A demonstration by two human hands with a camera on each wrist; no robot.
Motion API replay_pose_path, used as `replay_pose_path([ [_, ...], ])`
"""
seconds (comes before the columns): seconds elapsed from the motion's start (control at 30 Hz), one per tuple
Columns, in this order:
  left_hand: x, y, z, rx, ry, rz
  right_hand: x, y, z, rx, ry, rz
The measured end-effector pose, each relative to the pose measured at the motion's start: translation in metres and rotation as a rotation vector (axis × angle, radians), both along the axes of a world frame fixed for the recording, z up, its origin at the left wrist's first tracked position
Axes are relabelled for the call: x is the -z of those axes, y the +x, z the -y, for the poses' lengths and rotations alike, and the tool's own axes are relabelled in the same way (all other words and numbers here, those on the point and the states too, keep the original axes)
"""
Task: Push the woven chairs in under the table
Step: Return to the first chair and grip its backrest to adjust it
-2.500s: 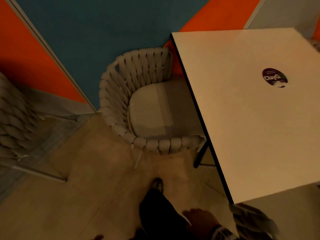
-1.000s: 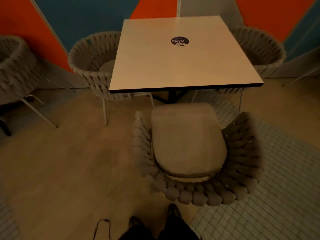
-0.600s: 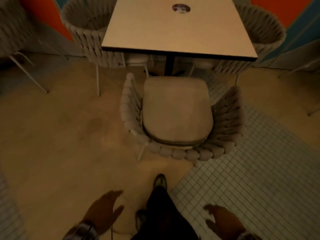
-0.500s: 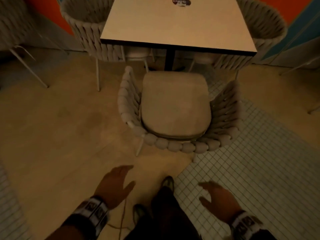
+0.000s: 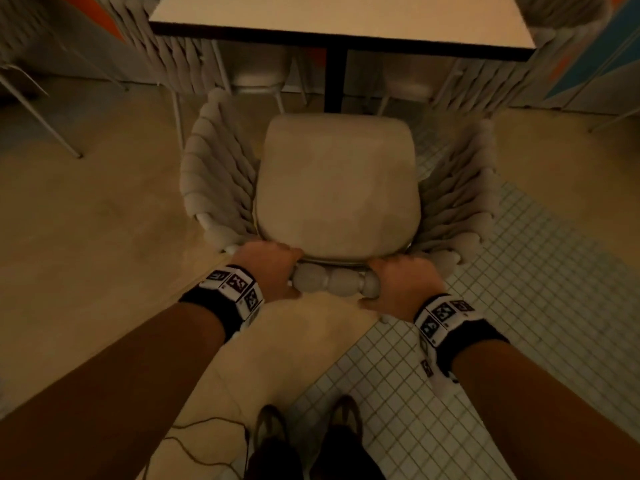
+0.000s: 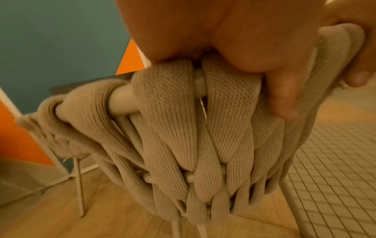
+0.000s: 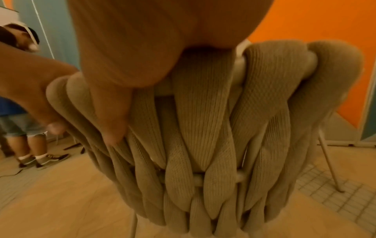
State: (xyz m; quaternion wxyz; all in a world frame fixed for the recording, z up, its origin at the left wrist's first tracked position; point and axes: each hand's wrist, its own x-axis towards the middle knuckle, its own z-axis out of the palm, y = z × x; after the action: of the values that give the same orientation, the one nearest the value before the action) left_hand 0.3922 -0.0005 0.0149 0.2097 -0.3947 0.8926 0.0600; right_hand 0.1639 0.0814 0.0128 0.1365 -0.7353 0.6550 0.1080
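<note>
1. The woven chair stands on the near side of the bench, facing it, with its back rail toward the person. Its cushion's front edge sits just short of the bench's near edge, in line with the black bench post.
2. The left hand grips the top of the chair's back rail at the left of its middle. Its fingers curl over the rail toward the cushion and the thumb lies down the outer side of the woven straps.
3. The right hand grips the same rail at the right of its middle, fingers over the top. In the right wrist view its thumb presses against the outside of the weave.
4. A short stretch of padded rail shows between the two hands, which are near each other but apart.
5. The chair back is made of thick knitted straps looped round a pale tube frame. Thin metal legs run down to the floor.
6. The chair stands across the seam between the wooden floor, left of the bench post, and the white tiled floor, right of it.
7. Two more woven chairs sit at the left and right sides of the bench, partly under its top.
8. Both forearms wear wristbands with black and white square markers.
9. In the right wrist view, another person's legs and shoes stand on the wooden floor, well apart from the chair.
</note>
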Motion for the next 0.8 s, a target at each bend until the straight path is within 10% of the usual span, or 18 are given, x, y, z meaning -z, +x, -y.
replay_pose_path([
  [0.8, 0.008, 0.048, -0.014, 0.078, -0.039, 0.026, 0.010, 0.043, -0.023, 0.020, -0.164, 0.071],
])
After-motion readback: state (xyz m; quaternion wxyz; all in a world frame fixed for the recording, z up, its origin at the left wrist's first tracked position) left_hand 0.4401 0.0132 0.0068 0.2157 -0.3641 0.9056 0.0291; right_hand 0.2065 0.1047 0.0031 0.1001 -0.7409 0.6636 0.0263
